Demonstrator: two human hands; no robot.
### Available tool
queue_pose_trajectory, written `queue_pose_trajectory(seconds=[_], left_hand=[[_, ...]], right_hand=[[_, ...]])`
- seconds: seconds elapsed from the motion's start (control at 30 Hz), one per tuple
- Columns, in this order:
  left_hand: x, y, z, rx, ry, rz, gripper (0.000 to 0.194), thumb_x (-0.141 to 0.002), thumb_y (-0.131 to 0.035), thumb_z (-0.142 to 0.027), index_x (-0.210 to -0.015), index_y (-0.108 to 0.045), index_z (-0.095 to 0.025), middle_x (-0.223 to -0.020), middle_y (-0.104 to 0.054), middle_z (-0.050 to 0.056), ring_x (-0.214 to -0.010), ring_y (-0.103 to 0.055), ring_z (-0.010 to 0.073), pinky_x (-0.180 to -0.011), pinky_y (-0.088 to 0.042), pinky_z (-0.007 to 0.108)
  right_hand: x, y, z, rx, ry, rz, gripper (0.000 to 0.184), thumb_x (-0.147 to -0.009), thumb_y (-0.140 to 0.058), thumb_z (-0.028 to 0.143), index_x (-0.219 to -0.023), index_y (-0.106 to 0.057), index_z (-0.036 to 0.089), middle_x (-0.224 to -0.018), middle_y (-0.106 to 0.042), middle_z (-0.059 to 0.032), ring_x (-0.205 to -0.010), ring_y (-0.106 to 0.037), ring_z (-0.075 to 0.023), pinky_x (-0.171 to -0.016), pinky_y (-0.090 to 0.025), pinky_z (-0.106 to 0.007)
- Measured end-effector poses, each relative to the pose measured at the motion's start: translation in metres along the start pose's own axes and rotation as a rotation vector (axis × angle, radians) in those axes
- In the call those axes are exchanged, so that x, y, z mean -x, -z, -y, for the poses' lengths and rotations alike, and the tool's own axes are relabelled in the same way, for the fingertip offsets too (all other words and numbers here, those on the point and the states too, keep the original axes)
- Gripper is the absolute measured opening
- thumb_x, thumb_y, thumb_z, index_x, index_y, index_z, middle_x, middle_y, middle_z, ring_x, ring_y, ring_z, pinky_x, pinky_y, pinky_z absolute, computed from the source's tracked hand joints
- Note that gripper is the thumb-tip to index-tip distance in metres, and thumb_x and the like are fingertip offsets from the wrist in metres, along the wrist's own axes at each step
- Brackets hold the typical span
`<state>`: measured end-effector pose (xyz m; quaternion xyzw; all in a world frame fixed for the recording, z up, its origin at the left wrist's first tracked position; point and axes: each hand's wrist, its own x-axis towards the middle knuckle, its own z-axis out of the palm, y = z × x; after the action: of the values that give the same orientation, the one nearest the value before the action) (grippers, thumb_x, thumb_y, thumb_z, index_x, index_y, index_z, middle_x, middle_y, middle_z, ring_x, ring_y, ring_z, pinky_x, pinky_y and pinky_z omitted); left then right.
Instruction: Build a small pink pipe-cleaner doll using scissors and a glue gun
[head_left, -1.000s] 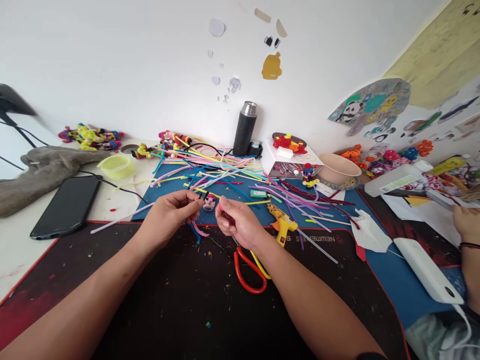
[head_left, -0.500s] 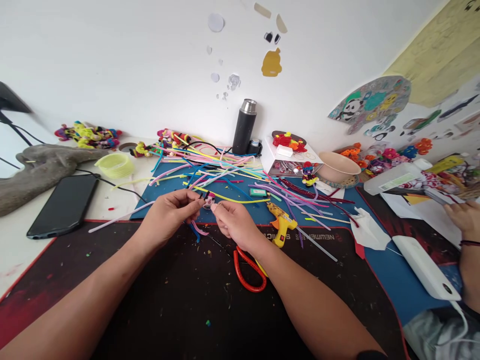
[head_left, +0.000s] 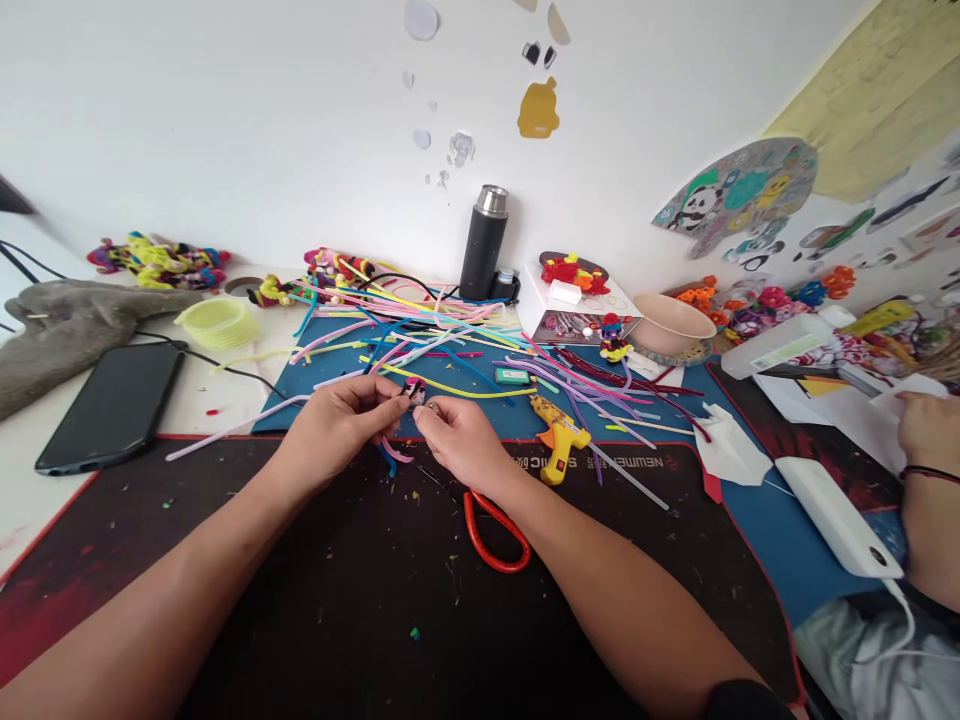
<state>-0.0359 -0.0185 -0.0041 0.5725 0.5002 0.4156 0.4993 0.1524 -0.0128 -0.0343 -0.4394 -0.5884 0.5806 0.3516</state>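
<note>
My left hand [head_left: 341, 418] pinches a small pink-and-black pipe-cleaner figure [head_left: 415, 388] between thumb and fingers. My right hand [head_left: 465, 440] is closed right beside it, fingertips at the figure's edge; whatever small piece they pinch is mostly hidden. Below the left fingers, pink and blue pipe-cleaner ends [head_left: 396, 455] hang down. Red-handled scissors [head_left: 472, 530] lie on the dark mat under my right wrist, partly covered by it. To the right of that hand rests a yellow glue gun [head_left: 559, 440] with a clear glue stick in its back.
Many loose pipe cleaners [head_left: 442, 335] spread over the blue mat. Behind them stand a black thermos [head_left: 484, 245] and a white box [head_left: 540, 310]. A phone [head_left: 112, 405] lies left. At right are a beige bowl [head_left: 675, 325], a white power bank [head_left: 836, 515] and another person's hand [head_left: 926, 430].
My right fingertips have curled in closer to the figure, and more of its pink-and-black part shows above the left fingers. The whole view has shifted slightly.
</note>
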Motion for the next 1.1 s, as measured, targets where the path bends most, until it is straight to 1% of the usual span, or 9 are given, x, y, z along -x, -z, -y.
queue_pose_trajectory(seconds=[0.27,0.43,0.57,0.9,1.1], left_hand=[[0.0,-0.002,0.0,-0.013,0.022,-0.004,0.039,-0.08,-0.086,-0.057,-0.084,-0.076,-0.019,-0.072,-0.069,-0.001,-0.06,-0.055,0.0129,-0.059,-0.045,0.024],[0.002,-0.003,-0.004,0.016,0.036,0.011,0.036,-0.076,-0.091,-0.053,-0.082,-0.077,-0.02,-0.07,-0.07,-0.001,-0.06,-0.056,0.013,-0.059,-0.046,0.024],[0.002,-0.004,-0.008,-0.004,0.024,0.011,0.036,-0.074,-0.092,-0.053,-0.081,-0.078,-0.021,-0.071,-0.071,-0.001,-0.06,-0.056,0.0136,-0.059,-0.048,0.024],[0.002,-0.003,-0.008,-0.052,-0.009,0.019,0.034,-0.081,-0.084,-0.054,-0.081,-0.077,-0.021,-0.075,-0.074,0.001,-0.062,-0.06,0.0154,-0.062,-0.051,0.026],[0.003,-0.002,-0.009,-0.112,-0.02,0.018,0.037,-0.084,-0.08,-0.058,-0.082,-0.076,-0.021,-0.078,-0.076,0.002,-0.066,-0.064,0.0174,-0.065,-0.052,0.027]], right_hand=[[0.002,-0.002,0.004,0.036,-0.02,-0.009,0.036,-0.097,-0.057,0.035,-0.068,-0.037,0.024,-0.054,-0.037,0.0081,-0.049,-0.033,-0.0095,-0.052,-0.021,-0.027],[0.001,-0.002,0.005,0.044,-0.018,-0.007,0.035,-0.096,-0.057,0.032,-0.068,-0.038,0.024,-0.053,-0.038,0.0079,-0.048,-0.034,-0.0095,-0.051,-0.021,-0.026],[0.001,-0.002,0.007,0.059,-0.038,0.003,0.034,-0.094,-0.059,0.031,-0.068,-0.039,0.024,-0.054,-0.039,0.0076,-0.049,-0.035,-0.0095,-0.051,-0.021,-0.026],[0.002,-0.002,0.01,0.078,-0.058,0.009,0.033,-0.095,-0.059,0.031,-0.068,-0.04,0.023,-0.055,-0.041,0.0073,-0.049,-0.036,-0.0098,-0.051,-0.02,-0.026],[0.001,-0.001,0.008,0.087,-0.05,0.029,0.032,-0.096,-0.058,0.033,-0.07,-0.04,0.023,-0.055,-0.043,0.0074,-0.05,-0.037,-0.0099,-0.052,-0.021,-0.026]])
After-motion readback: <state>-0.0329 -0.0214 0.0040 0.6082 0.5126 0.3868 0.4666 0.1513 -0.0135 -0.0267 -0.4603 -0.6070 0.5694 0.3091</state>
